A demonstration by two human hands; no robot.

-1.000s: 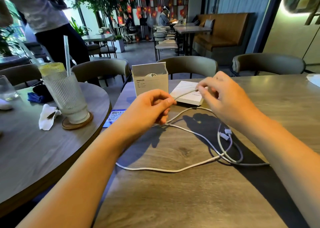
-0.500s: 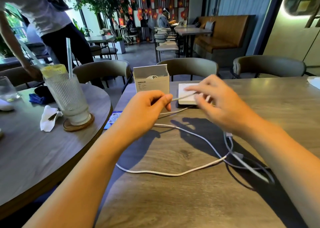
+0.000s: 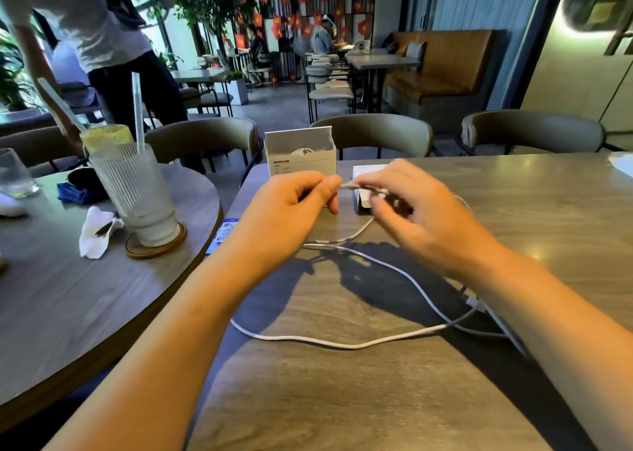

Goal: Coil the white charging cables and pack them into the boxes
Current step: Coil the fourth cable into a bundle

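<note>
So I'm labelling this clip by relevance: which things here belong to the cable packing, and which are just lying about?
Part of the job:
- white cable, pinched by both hands
- left hand
- right hand
- upright open box
- flat white box

Just lying about:
- ribbed glass with straw on a coaster
- crumpled napkin
- QR card
- blue cloth

Two bare forearms reach in from the near edge, one at the left and one at the right, each ending in a bare hand: the left hand (image 3: 294, 207) and the right hand (image 3: 416, 211). No sleeve, cuff, glove, watch, ring or band shows on either arm from the near edge to the fingertips. The nails are short and plain, and the far fingers of the right hand are blurred.
</note>
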